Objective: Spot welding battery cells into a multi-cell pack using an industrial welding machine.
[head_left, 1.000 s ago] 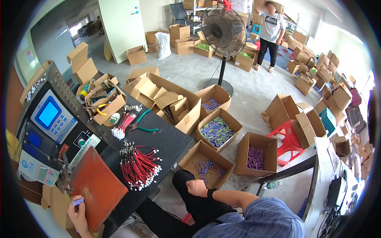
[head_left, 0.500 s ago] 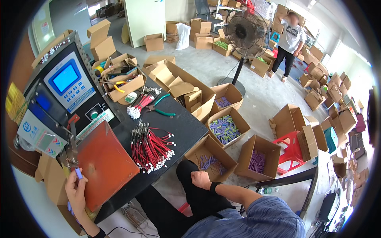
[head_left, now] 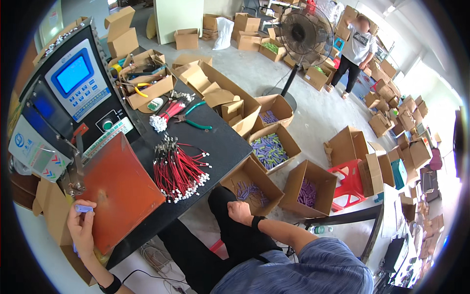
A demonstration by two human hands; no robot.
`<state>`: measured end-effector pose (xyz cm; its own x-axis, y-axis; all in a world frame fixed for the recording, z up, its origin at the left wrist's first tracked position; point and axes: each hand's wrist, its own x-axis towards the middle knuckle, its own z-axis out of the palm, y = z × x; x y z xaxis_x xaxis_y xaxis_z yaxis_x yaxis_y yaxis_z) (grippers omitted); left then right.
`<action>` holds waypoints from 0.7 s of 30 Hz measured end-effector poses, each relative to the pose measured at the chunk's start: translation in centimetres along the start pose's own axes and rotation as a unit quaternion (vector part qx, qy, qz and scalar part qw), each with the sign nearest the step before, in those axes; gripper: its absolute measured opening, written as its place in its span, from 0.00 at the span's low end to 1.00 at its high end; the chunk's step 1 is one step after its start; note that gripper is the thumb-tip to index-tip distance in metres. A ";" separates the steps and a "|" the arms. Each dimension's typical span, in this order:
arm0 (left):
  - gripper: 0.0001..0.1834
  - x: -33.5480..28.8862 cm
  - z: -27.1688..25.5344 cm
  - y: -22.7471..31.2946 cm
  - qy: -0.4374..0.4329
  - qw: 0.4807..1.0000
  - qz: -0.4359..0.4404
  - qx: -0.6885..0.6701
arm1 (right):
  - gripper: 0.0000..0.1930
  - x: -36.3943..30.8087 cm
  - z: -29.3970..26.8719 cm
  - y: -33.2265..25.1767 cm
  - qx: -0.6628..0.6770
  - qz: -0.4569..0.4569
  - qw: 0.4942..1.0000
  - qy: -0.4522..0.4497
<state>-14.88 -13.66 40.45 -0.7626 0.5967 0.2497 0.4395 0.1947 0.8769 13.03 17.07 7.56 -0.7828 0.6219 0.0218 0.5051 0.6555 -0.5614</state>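
Observation:
My left hand (head_left: 81, 229) pinches a small purple cylindrical battery cell (head_left: 84, 208) between thumb and fingers. The cell lies sideways at the left edge of a reddish-brown board (head_left: 125, 191), just below the metal electrode arms (head_left: 74, 183) of a bench welding machine (head_left: 100, 117) with a lit blue screen. A gap shows between the cell and those arms. My right hand (head_left: 239, 211) rests as a loose fist on my knee, with nothing visible in it. Red wire leads with white connectors (head_left: 178, 169) lie in a fanned bundle on the black table.
Green-handled pliers (head_left: 193, 120) and another wire bundle (head_left: 169, 112) lie farther back. A tool box (head_left: 152, 93) stands beside the machine. Open cartons of purple and green cells (head_left: 269, 152) line the table's right side. A standing fan (head_left: 298, 36) and a person (head_left: 356, 51) are beyond.
My left hand has drawn the cell away from the electrode arms and turned it from upright to sideways. The whole view has shifted slightly; my right fist stays on my knee.

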 end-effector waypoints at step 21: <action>0.12 0.6 2.3 2.2 0.014 0.987 0.057 0.149 | 0.13 10.1 -9.7 15.8 0.017 0.303 0.953 -0.021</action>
<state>-13.28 -11.10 41.55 -0.7111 0.6066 0.3555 0.6406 0.3508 0.6830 16.64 37.93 6.95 -0.3654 0.8637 -0.3472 0.8571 0.1666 -0.4874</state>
